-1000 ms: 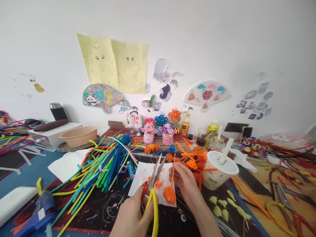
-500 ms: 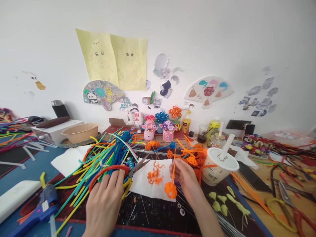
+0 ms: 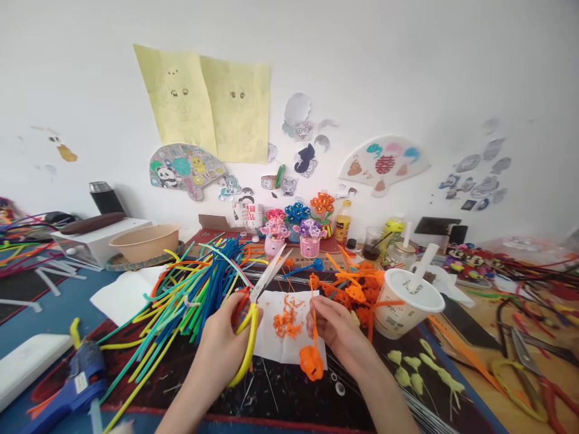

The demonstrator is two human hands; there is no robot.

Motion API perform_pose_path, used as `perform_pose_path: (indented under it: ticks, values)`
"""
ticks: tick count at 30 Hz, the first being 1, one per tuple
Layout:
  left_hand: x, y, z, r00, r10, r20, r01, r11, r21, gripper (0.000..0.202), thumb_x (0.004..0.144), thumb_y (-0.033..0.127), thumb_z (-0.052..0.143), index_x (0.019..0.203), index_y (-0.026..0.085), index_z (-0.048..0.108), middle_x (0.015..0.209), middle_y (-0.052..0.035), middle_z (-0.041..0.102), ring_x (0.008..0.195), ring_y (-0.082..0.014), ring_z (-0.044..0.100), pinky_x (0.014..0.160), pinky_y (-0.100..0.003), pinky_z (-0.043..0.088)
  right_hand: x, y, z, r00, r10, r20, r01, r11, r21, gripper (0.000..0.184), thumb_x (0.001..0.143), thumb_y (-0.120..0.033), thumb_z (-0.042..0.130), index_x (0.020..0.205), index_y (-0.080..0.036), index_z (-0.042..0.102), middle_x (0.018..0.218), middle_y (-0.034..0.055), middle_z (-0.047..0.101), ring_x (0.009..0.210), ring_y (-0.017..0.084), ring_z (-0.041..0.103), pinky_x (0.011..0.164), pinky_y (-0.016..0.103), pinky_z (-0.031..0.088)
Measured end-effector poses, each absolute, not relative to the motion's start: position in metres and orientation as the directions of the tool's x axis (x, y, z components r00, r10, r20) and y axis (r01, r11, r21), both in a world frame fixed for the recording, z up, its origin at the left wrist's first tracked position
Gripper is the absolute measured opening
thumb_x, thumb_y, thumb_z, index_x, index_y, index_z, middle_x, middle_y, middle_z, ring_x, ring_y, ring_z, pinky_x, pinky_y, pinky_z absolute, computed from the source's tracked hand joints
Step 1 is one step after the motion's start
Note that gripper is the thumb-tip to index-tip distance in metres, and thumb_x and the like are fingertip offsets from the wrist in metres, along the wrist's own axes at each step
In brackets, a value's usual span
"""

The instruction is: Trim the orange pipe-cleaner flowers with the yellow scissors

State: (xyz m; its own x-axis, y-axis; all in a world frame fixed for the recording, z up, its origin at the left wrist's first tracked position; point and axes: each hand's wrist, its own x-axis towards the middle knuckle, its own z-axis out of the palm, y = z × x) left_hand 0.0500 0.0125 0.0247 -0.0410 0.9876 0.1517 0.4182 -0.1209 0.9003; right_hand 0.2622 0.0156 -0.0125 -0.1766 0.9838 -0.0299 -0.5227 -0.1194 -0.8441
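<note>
Your right hand [image 3: 337, 328] had its fingers clamped on an orange stem [image 3: 315, 328]; the orange flower [image 3: 311, 363] hung just below them, in front of the white sheet [image 3: 283, 352], contact unclear. Your left hand [image 3: 219, 340] had its fingers closed around the scissors [image 3: 249, 349], blades slightly parted, pointing away from you. Orange scraps [image 3: 286, 322] lay on the sheet. Counter [image 3: 482, 325] was cluttered: coloured stems [image 3: 221, 271] left, white cup [image 3: 402, 319] right. Yellow drawings [image 3: 239, 117] hung on the white wall [image 3: 362, 60] behind.
</note>
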Motion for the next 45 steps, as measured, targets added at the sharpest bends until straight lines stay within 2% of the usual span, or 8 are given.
perform_pose_path:
  ticks: [6,20,24,28,32,38,42,45]
  values:
    - [0.091,0.037,0.032,0.126,0.983,0.132,0.103,-0.145,0.984,0.034,0.060,0.041,0.076,0.080,0.018,0.061,0.083,-0.0020,0.068,0.076,-0.0183,0.062,0.072,-0.028,0.049,0.257,0.014,-0.013,-0.299,0.954,-0.038,-0.506,-0.192,-0.841,0.029,0.073,-0.038,0.077,0.066,-0.014,0.063,0.052,-0.0002,0.060,0.046,0.010,0.053,0.050,0.021,0.041]
    - [0.096,0.044,0.030,0.232,0.973,-0.017,-0.229,0.072,0.971,0.039,0.055,0.032,0.084,0.075,0.017,0.055,0.058,0.0073,0.055,0.051,-0.0053,0.044,0.049,-0.017,0.033,0.253,0.012,-0.015,-0.403,0.915,-0.033,-0.494,-0.248,-0.833,0.029,0.078,-0.038,0.072,0.063,-0.014,0.064,0.044,-0.0010,0.058,0.039,0.009,0.050,0.042,0.019,0.037]
    - [0.095,0.044,0.024,0.189,0.981,-0.037,-0.300,0.094,0.949,0.039,0.061,0.035,0.080,0.081,0.019,0.051,0.046,0.0136,0.042,0.041,-0.0027,0.031,0.044,-0.017,0.027,0.252,0.008,-0.010,-0.329,0.942,0.060,-0.533,-0.133,-0.835,0.021,0.077,-0.037,0.075,0.077,-0.016,0.071,0.050,0.0002,0.062,0.045,0.011,0.055,0.047,0.022,0.043]
    - [0.092,0.043,0.021,0.150,0.988,-0.041,-0.340,0.091,0.936,0.039,0.063,0.039,0.077,0.080,0.021,0.046,0.040,0.0162,0.032,0.037,-0.0032,0.024,0.040,-0.017,0.024,0.249,0.004,-0.007,-0.047,0.982,0.183,-0.467,0.140,-0.873,0.024,0.068,-0.035,0.082,0.084,-0.019,0.073,0.068,0.0043,0.069,0.058,0.016,0.061,0.059,0.029,0.049]
    - [0.090,0.039,0.021,0.139,0.989,-0.050,-0.326,0.093,0.941,0.042,0.061,0.040,0.078,0.076,0.022,0.044,0.039,0.0158,0.032,0.037,-0.0030,0.024,0.040,-0.017,0.023,0.250,0.004,-0.010,0.256,0.947,0.195,-0.385,0.285,-0.878,0.025,0.066,-0.037,0.083,0.080,-0.020,0.071,0.066,0.0026,0.068,0.058,0.016,0.061,0.056,0.028,0.050]
    - [0.091,0.036,0.020,0.165,0.984,-0.067,-0.242,0.106,0.964,0.039,0.066,0.048,0.073,0.075,0.022,0.045,0.041,0.0153,0.030,0.037,-0.0037,0.022,0.041,-0.019,0.021,0.254,0.008,-0.011,0.440,0.874,0.205,-0.330,0.369,-0.869,0.021,0.068,-0.034,0.082,0.073,-0.019,0.069,0.064,0.0024,0.068,0.054,0.016,0.062,0.053,0.029,0.051]
    - [0.077,0.034,0.022,0.143,0.986,0.088,0.074,-0.100,0.992,0.034,0.076,0.052,0.061,0.079,0.020,0.052,0.064,0.0062,0.049,0.053,-0.0082,0.043,0.051,-0.021,0.036,0.262,0.009,-0.009,0.557,0.798,0.228,-0.295,0.447,-0.844,0.016,0.072,-0.030,0.079,0.074,-0.019,0.068,0.067,0.0027,0.069,0.059,0.017,0.064,0.057,0.030,0.053]
    - [0.063,0.033,0.021,0.107,0.983,0.148,0.256,-0.171,0.951,0.031,0.071,0.042,0.062,0.093,0.021,0.054,0.082,0.0003,0.056,0.073,-0.0162,0.051,0.065,-0.027,0.042,0.270,0.011,-0.010,0.571,0.784,0.244,-0.257,0.452,-0.854,0.014,0.074,-0.030,0.077,0.078,-0.020,0.067,0.070,0.0034,0.069,0.061,0.018,0.065,0.057,0.032,0.053]
